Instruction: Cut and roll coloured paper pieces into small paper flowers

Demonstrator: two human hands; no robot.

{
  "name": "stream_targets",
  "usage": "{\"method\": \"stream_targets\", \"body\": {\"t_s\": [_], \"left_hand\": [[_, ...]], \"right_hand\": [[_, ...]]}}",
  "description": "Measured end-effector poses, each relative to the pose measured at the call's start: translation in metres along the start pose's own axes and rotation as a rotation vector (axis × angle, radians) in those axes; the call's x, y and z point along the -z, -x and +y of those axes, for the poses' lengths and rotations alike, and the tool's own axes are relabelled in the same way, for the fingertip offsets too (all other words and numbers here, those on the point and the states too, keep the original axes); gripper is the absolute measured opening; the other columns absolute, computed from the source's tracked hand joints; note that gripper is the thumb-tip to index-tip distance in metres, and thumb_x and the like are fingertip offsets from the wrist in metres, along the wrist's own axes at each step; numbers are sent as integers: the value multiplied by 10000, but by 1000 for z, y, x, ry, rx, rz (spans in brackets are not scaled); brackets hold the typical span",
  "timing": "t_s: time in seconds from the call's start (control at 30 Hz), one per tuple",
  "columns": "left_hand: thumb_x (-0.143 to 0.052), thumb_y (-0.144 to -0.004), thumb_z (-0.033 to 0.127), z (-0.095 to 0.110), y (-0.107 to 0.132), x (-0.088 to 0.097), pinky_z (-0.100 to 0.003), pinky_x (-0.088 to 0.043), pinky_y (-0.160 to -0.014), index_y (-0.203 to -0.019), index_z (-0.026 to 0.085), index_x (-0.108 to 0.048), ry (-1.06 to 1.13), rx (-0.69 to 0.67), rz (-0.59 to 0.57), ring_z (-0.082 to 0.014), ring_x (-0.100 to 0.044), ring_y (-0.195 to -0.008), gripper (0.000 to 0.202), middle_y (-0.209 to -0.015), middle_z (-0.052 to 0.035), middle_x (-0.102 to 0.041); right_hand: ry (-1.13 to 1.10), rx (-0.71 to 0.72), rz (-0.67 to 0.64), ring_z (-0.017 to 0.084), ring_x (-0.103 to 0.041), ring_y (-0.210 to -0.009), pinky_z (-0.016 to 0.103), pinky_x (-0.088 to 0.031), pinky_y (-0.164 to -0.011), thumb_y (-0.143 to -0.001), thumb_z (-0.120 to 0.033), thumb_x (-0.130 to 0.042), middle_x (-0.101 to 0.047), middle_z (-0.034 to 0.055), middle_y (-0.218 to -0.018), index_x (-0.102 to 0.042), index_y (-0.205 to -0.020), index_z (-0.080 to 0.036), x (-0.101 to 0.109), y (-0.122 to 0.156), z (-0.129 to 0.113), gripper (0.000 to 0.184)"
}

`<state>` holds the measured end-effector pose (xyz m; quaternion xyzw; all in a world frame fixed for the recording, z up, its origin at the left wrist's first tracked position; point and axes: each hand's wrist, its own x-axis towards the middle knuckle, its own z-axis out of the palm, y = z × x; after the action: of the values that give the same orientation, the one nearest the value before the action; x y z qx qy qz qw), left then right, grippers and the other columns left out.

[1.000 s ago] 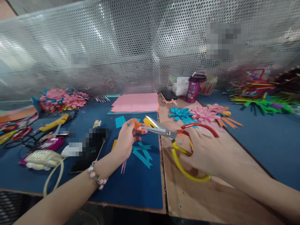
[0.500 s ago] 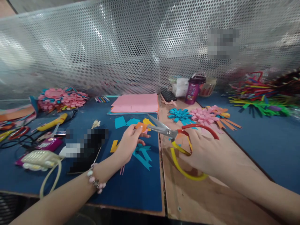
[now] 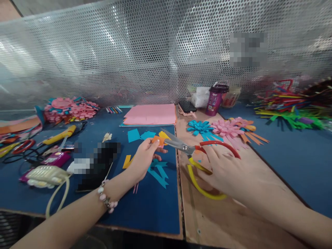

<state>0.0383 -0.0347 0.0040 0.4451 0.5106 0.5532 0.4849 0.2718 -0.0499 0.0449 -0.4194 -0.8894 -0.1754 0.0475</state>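
Observation:
My left hand [image 3: 142,162] pinches a small orange paper piece [image 3: 158,140] between thumb and fingertips, above the blue mat. My right hand [image 3: 228,171] grips large scissors [image 3: 192,152] with one red and one yellow handle loop; my fingers pass through both loops. The steel blades are parted and their tips meet the orange piece from the right. Teal paper offcuts [image 3: 158,171] lie on the mat just under my left hand, with more teal and yellow scraps [image 3: 141,135] behind it.
A pink paper stack [image 3: 151,114] lies at the back centre. Teal and pink paper flowers [image 3: 220,127] sit on the wooden strip to the right. Tools, a glue gun [image 3: 61,135] and a blurred dark object [image 3: 97,164] crowd the left. A purple cup [image 3: 214,98] stands by the perforated metal screen.
The scissor blades have swung slightly lower and closer onto the orange piece, and my left hand has turned the piece a little. My right hand shifted slightly toward me.

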Motion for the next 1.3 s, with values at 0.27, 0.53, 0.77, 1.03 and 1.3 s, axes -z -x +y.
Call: {"method": "stream_targets", "body": {"t_s": [0.27,0.53,0.77,1.03,1.3], "left_hand": [[-543,-840,324,-6,-4,4,-241,-431,-537,-903,154,-571,45,8,-40,-182,-637,-792,183,-947,-115,-638],[-594,-807,328,-4,-5,5,-236,-424,-524,-901,151,-599,97,21,-54,-170,-633,-761,200,-890,-93,-638],[-605,-810,386,-1,-6,4,-231,-430,-531,-974,144,-592,91,-46,-96,-158,-620,-757,292,-898,-95,-631],[-651,-773,340,-1,-8,6,-236,-442,-571,-983,144,-588,-42,-139,-73,-163,-620,-781,294,-871,-91,-659],[-673,-749,333,-2,-11,8,-244,-456,-570,-988,139,-594,-89,-178,-67,-170,-631,-770,319,-897,-90,-672]], "right_hand": [[168,106,135,229,-563,-732,317,-332,-607,-870,-230,-394,-630,112,-926,-655,-877,-197,-19,1,-2,263],[64,14,151,215,-581,-740,296,-345,-615,-851,-292,-428,-649,96,-875,-651,-884,-186,-12,-1,-2,250],[-110,-271,-43,178,-583,-636,249,-336,-540,-744,-322,-551,-663,83,-794,-623,-1027,-154,-1,-9,-4,337],[-186,-231,-136,135,-487,-524,234,-237,-501,-733,-255,-537,-590,36,-613,-619,-855,-181,15,-11,-3,164],[-341,-237,-195,81,-385,-457,203,-190,-473,-750,-230,-522,-488,-18,-525,-538,-731,-173,14,-11,0,62]]}}
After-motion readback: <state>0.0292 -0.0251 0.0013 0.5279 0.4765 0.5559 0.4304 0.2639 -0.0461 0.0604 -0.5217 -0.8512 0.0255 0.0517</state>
